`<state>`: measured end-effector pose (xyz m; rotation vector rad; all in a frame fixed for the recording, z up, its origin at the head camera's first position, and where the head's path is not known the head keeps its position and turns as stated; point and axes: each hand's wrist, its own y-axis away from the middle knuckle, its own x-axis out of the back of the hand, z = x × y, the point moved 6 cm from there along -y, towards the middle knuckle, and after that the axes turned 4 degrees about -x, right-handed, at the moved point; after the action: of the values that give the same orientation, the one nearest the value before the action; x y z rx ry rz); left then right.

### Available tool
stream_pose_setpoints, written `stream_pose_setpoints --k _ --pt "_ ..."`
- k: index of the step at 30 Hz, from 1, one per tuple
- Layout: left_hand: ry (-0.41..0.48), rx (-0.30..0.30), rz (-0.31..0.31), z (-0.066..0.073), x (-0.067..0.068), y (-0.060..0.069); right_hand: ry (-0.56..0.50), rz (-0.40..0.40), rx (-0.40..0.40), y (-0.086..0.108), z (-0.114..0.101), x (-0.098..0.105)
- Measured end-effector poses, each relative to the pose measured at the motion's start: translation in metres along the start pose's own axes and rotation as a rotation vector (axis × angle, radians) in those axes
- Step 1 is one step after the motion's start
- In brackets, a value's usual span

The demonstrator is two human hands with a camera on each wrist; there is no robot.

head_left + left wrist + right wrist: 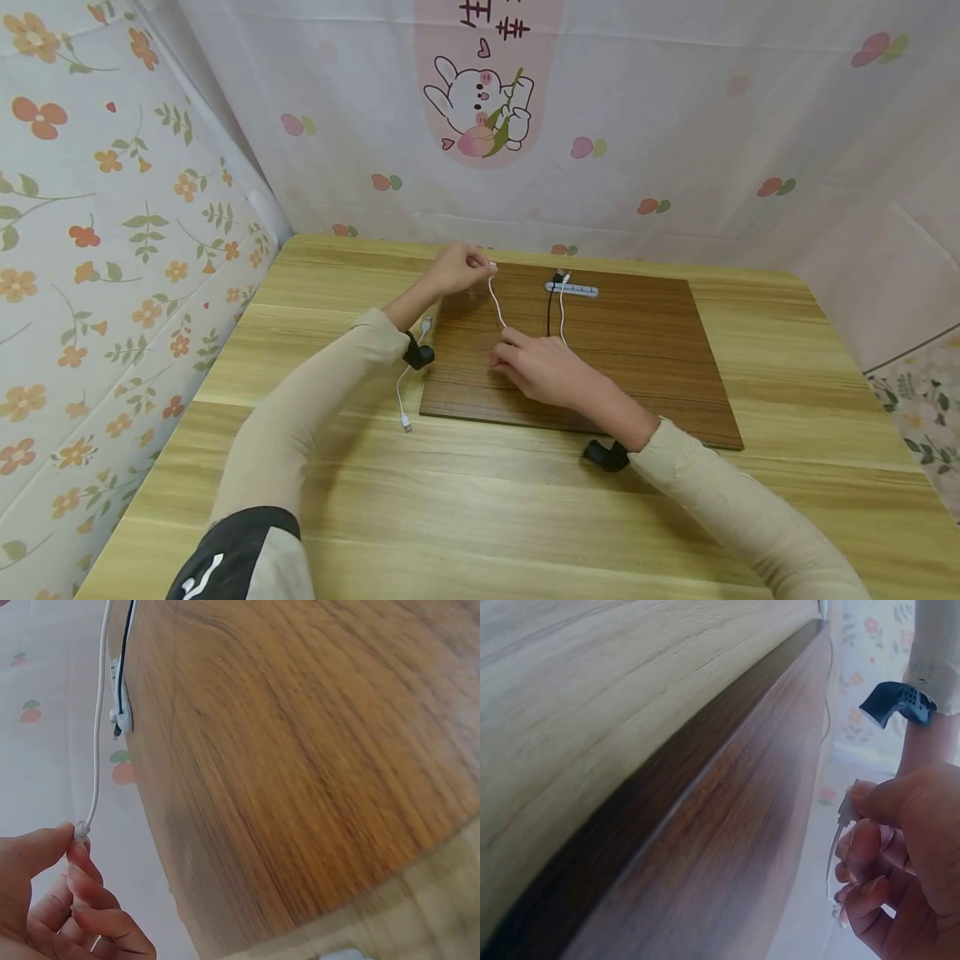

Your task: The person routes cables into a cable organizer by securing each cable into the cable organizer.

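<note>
My left hand (459,271) above far left corner of brown board (637,358), thumb and fingertips pinching one end of white cable (497,302). Cable runs near and right to my right hand (546,367); thumb and finger pinch its other end. Pale clip strip (587,292) with black cable (549,317) lies farther right.

beige sleeves (288,425); black left-sleeve band (243,533); white mark (204,577); black wrist cameras (420,356)

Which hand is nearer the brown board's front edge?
Right: the right hand is above the board, a little behind the front edge; the left hand is well beyond it, toward the far left.
</note>
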<state>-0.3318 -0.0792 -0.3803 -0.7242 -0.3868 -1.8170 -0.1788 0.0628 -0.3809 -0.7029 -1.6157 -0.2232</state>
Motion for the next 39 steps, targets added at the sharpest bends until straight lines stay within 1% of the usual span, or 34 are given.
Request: stream_pose_setpoints --k 3,6,10,16,23,30,39 --pt "-0.013 -0.014 -0.003 0.004 -0.002 -0.002 -0.011 -0.010 -0.002 0.002 0.001 0.000" --pt "-0.018 -0.010 -0.007 0.006 -0.005 -0.005 -0.015 -0.017 -0.001 0.004 0.002 0.001" --pt "-0.016 -0.002 -0.007 0.011 -0.009 -0.008 -0.014 -0.014 0.001 0.008 0.003 0.001" --pt "-0.010 -0.009 -0.004 0.016 -0.014 -0.012 0.003 -0.003 0.009 0.011 0.005 0.002" --pt "-0.008 -0.014 -0.008 0.018 -0.019 -0.015 -0.005 0.007 0.007 0.013 0.006 0.004" --pt "0.021 -0.025 -0.009 0.019 -0.025 -0.019 -0.012 0.001 -0.009 0.018 0.011 0.005" --pt "0.009 -0.022 -0.031 0.024 -0.032 -0.022 -0.021 0.004 -0.018 0.025 0.015 0.009"
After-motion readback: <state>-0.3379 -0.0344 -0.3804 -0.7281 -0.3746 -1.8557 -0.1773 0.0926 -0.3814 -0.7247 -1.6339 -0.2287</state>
